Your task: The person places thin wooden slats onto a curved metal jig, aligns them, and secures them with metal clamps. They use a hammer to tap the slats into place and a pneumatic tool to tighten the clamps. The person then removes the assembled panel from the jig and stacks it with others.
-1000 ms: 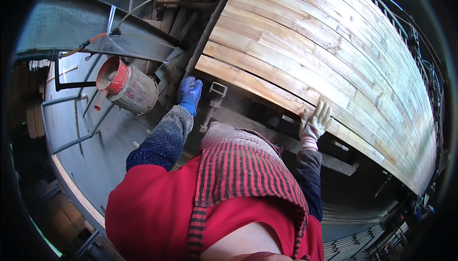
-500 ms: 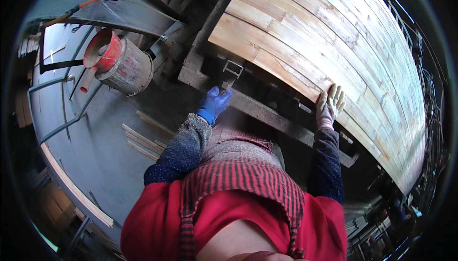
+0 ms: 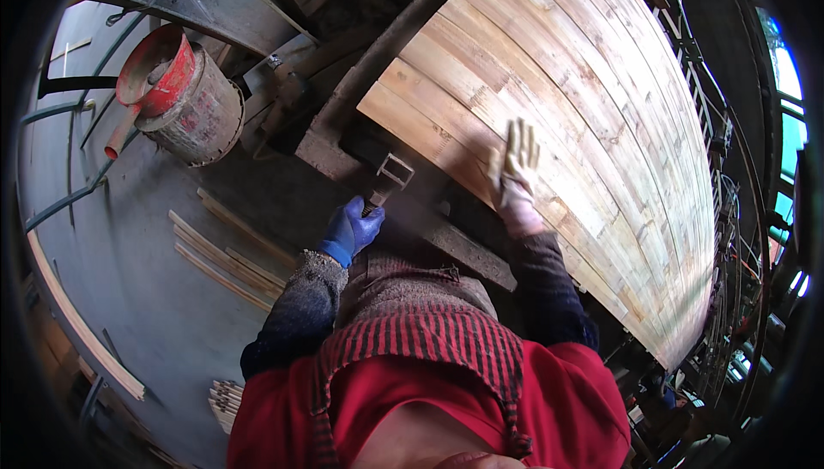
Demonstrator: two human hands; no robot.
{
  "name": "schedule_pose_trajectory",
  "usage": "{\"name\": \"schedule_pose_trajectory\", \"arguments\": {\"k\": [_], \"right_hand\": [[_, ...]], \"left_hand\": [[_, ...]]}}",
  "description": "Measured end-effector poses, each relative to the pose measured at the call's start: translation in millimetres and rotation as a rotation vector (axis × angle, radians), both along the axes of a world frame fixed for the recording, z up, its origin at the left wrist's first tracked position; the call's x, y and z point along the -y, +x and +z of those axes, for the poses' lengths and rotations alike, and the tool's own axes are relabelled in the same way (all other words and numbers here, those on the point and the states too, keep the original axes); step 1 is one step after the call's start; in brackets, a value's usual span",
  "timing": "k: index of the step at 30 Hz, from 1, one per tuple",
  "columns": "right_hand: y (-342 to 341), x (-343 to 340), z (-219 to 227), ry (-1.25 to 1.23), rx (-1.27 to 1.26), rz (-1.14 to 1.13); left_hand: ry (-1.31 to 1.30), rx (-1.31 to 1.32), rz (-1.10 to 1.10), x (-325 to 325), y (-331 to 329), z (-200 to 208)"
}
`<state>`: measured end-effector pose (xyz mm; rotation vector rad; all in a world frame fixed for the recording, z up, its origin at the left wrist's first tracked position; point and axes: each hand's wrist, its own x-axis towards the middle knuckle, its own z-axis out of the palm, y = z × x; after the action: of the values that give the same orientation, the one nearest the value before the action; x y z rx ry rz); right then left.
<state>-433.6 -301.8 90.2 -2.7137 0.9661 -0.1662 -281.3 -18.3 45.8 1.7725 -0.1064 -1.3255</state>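
My left hand [image 3: 353, 230], in a blue glove, is closed around the near end of a threaded metal rod [image 3: 372, 208]. A squared metal frame [image 3: 396, 171] stands at the rod's far end, just off the near edge of a large panel of pale wooden strips [image 3: 481, 83]. My right hand [image 3: 517, 164], in a pale glove, is held over that panel near its front edge, fingers stretched out and nothing in them. Whether its palm touches the wood I cannot tell. Under the panel's near edge runs a dark metal beam [image 3: 470, 252], partly hidden by my right arm.
A grimy bucket [image 3: 202, 113] with a red funnel-like top [image 3: 163, 70] stands to the left. Several thin wooden strips [image 3: 225, 265] lie on the grey floor, beside blue-grey metal rails [image 3: 64, 199]. Dark machinery and cables [image 3: 730, 186] line the right side.
My right hand has moved left along the panel's near edge and further in over the wood. My left hand stays closed on the rod. The whole view has shifted a little.
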Motion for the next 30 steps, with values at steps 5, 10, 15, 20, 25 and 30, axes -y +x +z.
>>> {"name": "schedule_pose_trajectory", "arguments": {"k": [5,10,15,20,25,30], "right_hand": [[66.8,18.8,8.2,-0.079,-0.059,0.191],[78.5,37.4,20.6,-0.05,0.015,0.273],[175.2,62.6,-7.6,-0.158,0.28,0.365],[243.8,93.3,-33.1,-0.142,0.181,0.495],[243.3,94.4,-42.2,-0.106,0.159,0.481],[245.7,185.4,-24.8,-0.174,0.312,0.64]], "left_hand": [[0.034,0.343,-0.142,-7.7,-3.9,-19.1],[0.042,0.097,-0.003,-2.8,-2.5,-7.6],[0.018,0.1,0.083,-26.2,-13.6,-54.1],[0.059,0.403,-0.167,-27.6,-14.2,-49.5],[0.08,0.698,-0.232,1.8,-2.6,-0.3],[-0.07,0.838,-0.255,24.7,2.6,25.8]]}}
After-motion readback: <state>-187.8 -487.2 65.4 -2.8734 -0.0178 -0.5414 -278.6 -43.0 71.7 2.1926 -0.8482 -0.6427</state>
